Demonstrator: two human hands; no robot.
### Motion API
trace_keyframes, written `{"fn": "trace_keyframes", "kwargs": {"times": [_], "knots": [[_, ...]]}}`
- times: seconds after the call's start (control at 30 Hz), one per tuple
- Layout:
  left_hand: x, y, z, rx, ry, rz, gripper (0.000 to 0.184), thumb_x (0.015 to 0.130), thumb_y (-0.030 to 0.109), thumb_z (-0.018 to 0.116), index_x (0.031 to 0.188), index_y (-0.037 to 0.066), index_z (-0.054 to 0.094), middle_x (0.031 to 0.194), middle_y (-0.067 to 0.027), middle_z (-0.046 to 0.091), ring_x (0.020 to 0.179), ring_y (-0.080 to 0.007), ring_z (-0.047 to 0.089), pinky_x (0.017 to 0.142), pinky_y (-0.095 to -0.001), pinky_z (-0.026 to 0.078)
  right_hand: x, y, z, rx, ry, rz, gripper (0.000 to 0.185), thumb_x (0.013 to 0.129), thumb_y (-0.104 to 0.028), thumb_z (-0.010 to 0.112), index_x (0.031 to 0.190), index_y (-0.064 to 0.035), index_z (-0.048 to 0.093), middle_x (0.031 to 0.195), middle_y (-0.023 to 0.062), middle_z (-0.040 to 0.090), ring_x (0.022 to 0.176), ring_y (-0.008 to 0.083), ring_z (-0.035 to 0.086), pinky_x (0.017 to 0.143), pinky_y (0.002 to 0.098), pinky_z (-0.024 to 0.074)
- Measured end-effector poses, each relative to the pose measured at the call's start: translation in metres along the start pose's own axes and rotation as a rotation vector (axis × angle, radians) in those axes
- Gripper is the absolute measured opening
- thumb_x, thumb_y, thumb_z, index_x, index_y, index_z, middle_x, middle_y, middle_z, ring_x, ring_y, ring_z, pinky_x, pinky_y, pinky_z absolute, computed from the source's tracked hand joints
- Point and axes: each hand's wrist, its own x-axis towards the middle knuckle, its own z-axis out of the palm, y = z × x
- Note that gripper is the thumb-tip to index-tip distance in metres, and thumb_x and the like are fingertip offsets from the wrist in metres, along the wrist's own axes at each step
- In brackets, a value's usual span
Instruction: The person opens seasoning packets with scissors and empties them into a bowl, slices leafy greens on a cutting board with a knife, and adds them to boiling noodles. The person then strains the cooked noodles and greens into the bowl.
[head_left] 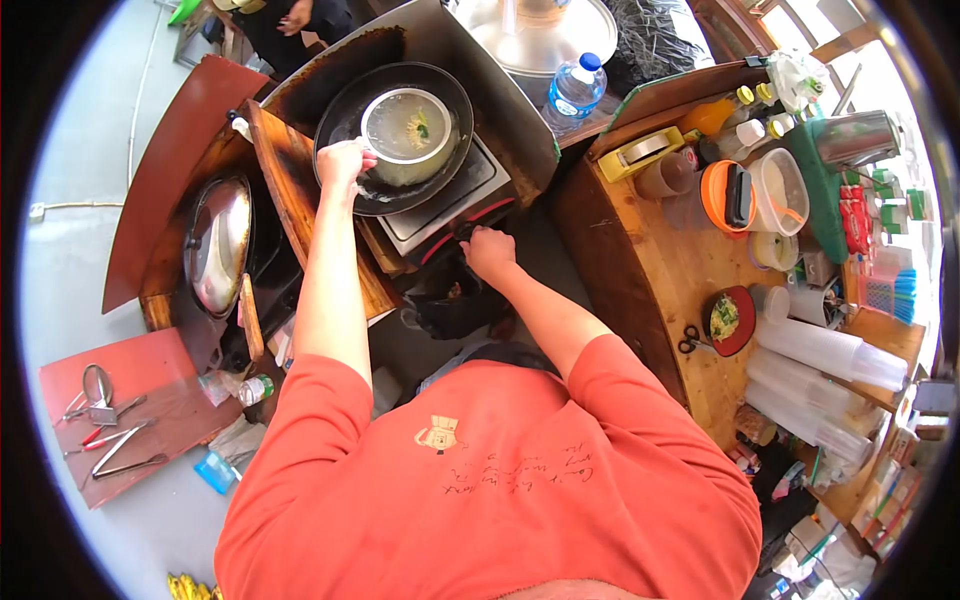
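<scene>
My left hand [343, 166] is closed at the near-left edge of a round, pale-rimmed strainer [447, 142], gripping its handle, which the fingers mostly hide. The strainer sits within a dark wok [335, 118] and has a small yellow-green clump of food [418, 128] in its middle. Under the wok is a gas stove [455, 200] with a silver top. My right hand [488, 252] is at the stove's front, its fingers closed around a black control knob [464, 231].
A metal splash guard [520, 125] surrounds the stove's back and right. Left stands a lidded pan [220, 245]. The wooden counter [640, 260] at right carries containers, scissors [692, 340] and a red bowl of greens [738, 320]. A water bottle [577, 90] stands behind. Another person's hand [296, 16] shows at the top.
</scene>
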Motion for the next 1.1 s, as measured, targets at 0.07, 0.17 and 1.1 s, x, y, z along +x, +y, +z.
{"fn": "trace_keyframes", "kwargs": {"times": [0.07, 0.17, 1.1], "knots": [[-0.004, 0.010, -0.004, 0.075, 0.033, 0.065, 0.023, 0.094, 0.010, 0.062, 0.081, -0.006, 0.073, 0.070, -0.0116, 0.071, 0.054, -0.0150, 0.065, 0.053, -0.0282, 0.053, 0.000, 0.000, 0.001, 0.000, 0.000, -0.001, 0.036, 0.090, -0.038, 0.067, 0.098, -0.0028, 0.065, 0.093, 0.0163, 0.072, 0.087, 0.0352, 0.072, 0.075, 0.0466, 0.0568], [-0.014, 0.023, -0.008, 0.217, 0.075, 0.149, 0.024, 0.095, 0.013, 0.062, 0.082, -0.003, 0.074, 0.070, -0.0088, 0.071, 0.058, -0.0142, 0.066, 0.057, -0.0279, 0.054, 0.001, 0.002, 0.005, -0.003, -0.004, 0.000, 0.036, 0.091, -0.038, 0.066, 0.098, -0.0025, 0.065, 0.092, 0.0165, 0.072, 0.086, 0.0355, 0.072, 0.075, 0.0467, 0.0569], [-0.402, 0.070, 0.243, 0.264, -0.898, 0.599, 0.021, 0.098, 0.011, 0.063, 0.085, -0.003, 0.072, 0.069, -0.0043, 0.066, 0.064, -0.0072, 0.058, 0.065, -0.0254, 0.048, -0.585, 0.273, 0.095, 0.447, 0.146, 0.976, 0.036, 0.079, -0.035, 0.064, 0.084, -0.0005, 0.075, 0.086, 0.0237, 0.070, 0.083, 0.0443, 0.067, 0.077, 0.0517, 0.0542]]}}
